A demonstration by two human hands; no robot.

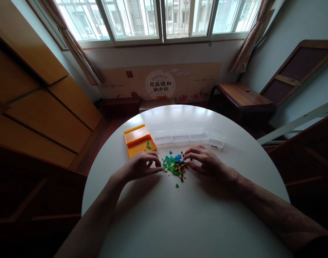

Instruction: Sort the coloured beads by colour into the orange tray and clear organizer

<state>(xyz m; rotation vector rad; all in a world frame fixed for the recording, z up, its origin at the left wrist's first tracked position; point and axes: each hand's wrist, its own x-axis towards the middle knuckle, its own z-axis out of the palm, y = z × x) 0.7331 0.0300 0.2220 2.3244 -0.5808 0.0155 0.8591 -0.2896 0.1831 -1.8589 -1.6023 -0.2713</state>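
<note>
- Round white table (180, 215): fills the near and middle of the view, and everything below sits on it.
- Clear organiser box (180, 135): far of centre, a row of shallow compartments running left to right. What is inside is hard to read through the glare.
- Orange tray (137, 138): far left, just beside the organiser's left end and set at a slight angle. A few green bricks (148, 146) lie in its near right corner.
- Left hand (142, 166): palm down on the table, near the tray's near edge. The fingers are curled, with thumb and fingertips drawn together at the left edge of the brick pile. Possibly pinching a piece, but it is too small to tell.
- Right hand (205, 163): palm down, opposite the left one. The fingers are bent and loosely spread, with the tips touching the right edge of the pile. No grasp can be seen.
- Small clear box (216, 141): a single box, just right of the organiser and far of the right hand.
- Brick pile (175, 165): tiny bricks in green, blue, yellow and dark colours, heaped between the two hands, near of the organiser.
- Stray green brick (177, 185): lies alone, a little near of the pile, apart from both hands.
</note>
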